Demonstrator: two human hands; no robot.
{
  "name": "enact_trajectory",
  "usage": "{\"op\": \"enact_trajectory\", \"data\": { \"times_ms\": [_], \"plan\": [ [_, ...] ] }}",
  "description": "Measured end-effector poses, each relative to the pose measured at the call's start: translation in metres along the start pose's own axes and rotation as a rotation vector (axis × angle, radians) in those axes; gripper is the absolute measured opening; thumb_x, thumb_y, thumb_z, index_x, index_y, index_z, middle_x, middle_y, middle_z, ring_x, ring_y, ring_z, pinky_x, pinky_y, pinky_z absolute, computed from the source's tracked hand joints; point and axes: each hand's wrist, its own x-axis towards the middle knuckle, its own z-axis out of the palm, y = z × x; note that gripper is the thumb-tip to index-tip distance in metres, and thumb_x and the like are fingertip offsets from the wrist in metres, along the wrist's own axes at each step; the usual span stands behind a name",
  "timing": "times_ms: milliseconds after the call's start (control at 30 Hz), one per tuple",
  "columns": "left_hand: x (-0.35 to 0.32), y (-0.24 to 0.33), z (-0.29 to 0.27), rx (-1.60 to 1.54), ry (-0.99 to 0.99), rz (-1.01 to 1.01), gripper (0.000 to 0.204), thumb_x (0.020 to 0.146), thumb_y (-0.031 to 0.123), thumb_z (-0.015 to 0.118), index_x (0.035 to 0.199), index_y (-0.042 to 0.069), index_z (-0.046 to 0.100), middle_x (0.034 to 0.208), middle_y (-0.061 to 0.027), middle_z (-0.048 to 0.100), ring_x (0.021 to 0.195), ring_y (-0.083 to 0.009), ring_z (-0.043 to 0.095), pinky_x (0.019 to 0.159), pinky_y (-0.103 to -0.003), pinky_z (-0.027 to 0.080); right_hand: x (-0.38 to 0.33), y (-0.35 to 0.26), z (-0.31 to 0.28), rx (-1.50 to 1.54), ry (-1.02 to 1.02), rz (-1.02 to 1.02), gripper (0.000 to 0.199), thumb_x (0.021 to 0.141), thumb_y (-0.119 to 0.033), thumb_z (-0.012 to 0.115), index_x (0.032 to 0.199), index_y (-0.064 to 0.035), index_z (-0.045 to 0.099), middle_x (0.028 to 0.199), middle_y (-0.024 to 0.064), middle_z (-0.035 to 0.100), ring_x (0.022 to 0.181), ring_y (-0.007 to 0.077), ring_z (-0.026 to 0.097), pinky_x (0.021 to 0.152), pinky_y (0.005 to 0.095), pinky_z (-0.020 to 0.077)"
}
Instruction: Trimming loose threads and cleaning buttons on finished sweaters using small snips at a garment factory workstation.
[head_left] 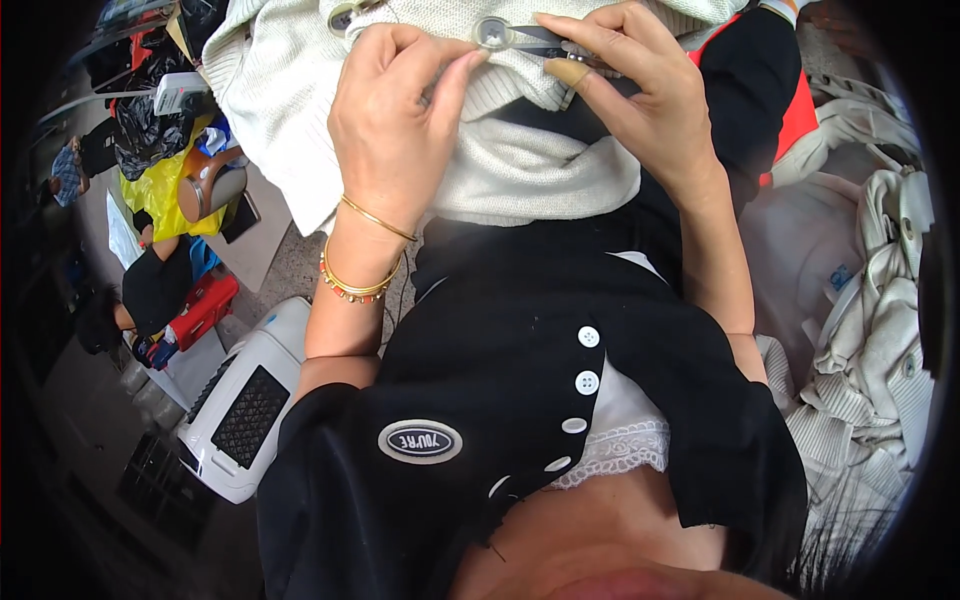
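Lying between both hands, the round button (493, 34) was upon the cream knitted garment (510, 165). The left hand (398, 112) was pinching the button's left edge; the right hand (652, 92) was pinching dark snips (540, 48) at its right.

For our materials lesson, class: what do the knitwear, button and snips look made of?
Knitwear: matt yarn, with visible stitches and ribbing; wool or cotton, I cannot tell.
Button: probably plastic, grey and glossy, its rim catching light.
Snips: likely metal, darkly finished, going by thin blades and silvery glints.
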Motion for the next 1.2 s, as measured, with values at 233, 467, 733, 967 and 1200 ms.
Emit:
{"op": "enact_trajectory", "data": {
  "times_ms": [233, 467, 733, 967, 1200],
  "plan": [
    [0.001, 0.001, -0.005, -0.166, 0.021, 0.006, 0.010, 0.083, 0.006, 0.080, 0.090, 0.005, 0.073, 0.085, -0.0059, 0.058, 0.072, -0.0190, 0.058, 0.062, -0.030, 0.048, 0.001, 0.003, 0.008, 0.027, -0.018, -0.032, 0.039, 0.083, -0.004, 0.078, 0.121, -0.0031, 0.072, 0.088, 0.0107, 0.059, 0.075, 0.0233, 0.059, 0.065, 0.0313, 0.0470],
    [0.002, 0.000, -0.009, -0.222, 0.022, 0.023, 0.011, 0.083, 0.005, 0.080, 0.091, 0.003, 0.072, 0.086, -0.0066, 0.058, 0.072, -0.0188, 0.057, 0.063, -0.029, 0.047, 0.005, 0.000, 0.011, 0.050, -0.024, -0.030, 0.038, 0.084, -0.003, 0.077, 0.122, -0.0030, 0.072, 0.087, 0.0100, 0.059, 0.074, 0.0221, 0.059, 0.064, 0.0300, 0.0467],
    [0.001, 0.001, -0.007, -0.232, 0.014, 0.077, 0.012, 0.084, 0.003, 0.078, 0.095, 0.003, 0.072, 0.095, -0.0086, 0.060, 0.080, -0.0195, 0.061, 0.070, -0.029, 0.050, 0.004, 0.002, 0.013, 0.142, -0.030, 0.022, 0.032, 0.086, -0.002, 0.076, 0.118, -0.0026, 0.074, 0.085, 0.0078, 0.060, 0.073, 0.0176, 0.058, 0.063, 0.0277, 0.0455],
    [0.004, 0.000, -0.001, -0.107, -0.015, 0.059, 0.025, 0.088, 0.004, 0.078, 0.112, 0.003, 0.074, 0.111, -0.0089, 0.068, 0.091, -0.0161, 0.069, 0.079, -0.027, 0.056, 0.006, 0.006, 0.004, 0.146, 0.051, 0.089, 0.030, 0.085, -0.001, 0.078, 0.114, 0.0008, 0.074, 0.085, 0.0086, 0.060, 0.072, 0.0157, 0.057, 0.060, 0.0268, 0.0440],
    [0.006, -0.001, 0.001, -0.029, -0.065, 0.083, 0.022, 0.088, 0.002, 0.075, 0.110, 0.004, 0.077, 0.105, -0.0091, 0.072, 0.091, -0.0193, 0.070, 0.078, -0.028, 0.056, 0.004, 0.005, -0.003, 0.074, 0.015, 0.078, 0.033, 0.083, 0.000, 0.079, 0.116, 0.0006, 0.074, 0.086, 0.0083, 0.059, 0.072, 0.0160, 0.056, 0.062, 0.0270, 0.0440]
  ]
}}
